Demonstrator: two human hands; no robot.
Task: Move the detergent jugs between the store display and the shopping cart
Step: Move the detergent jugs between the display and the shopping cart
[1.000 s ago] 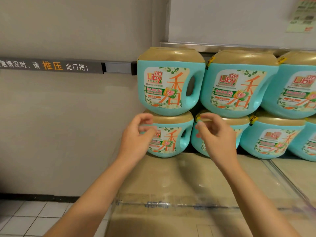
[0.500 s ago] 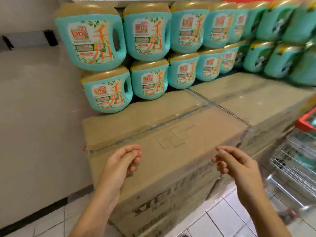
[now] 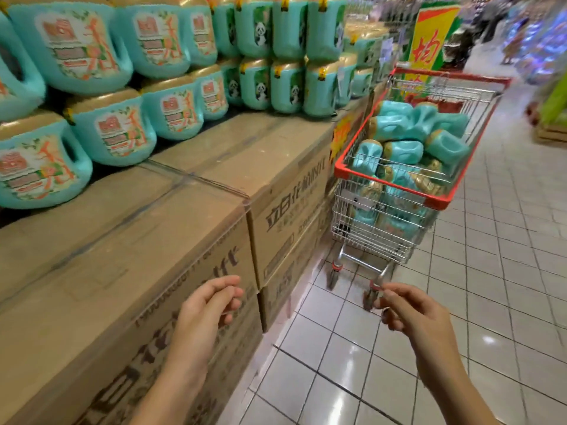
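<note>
Left hand [image 3: 208, 305], right hand [image 3: 411, 314]: fingers loosely curled, each held nothing. Cardboard boxes [image 3: 190, 228]: stacked on the tiled floor [image 3: 491, 271]. Display jugs [image 3: 113, 130]: teal, stood upright in two tiers along the boxes' rear. Shopping cart [image 3: 392, 185]: just beside the far boxes, was piled with tumbled jugs [image 3: 399, 148].

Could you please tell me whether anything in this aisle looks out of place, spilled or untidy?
Only the cart's load stands out: the loose jugs lie tumbled on their sides in a heap inside the shopping cart, while the display jugs stand upright in neat stacked rows. No spill or damage shows.
</note>
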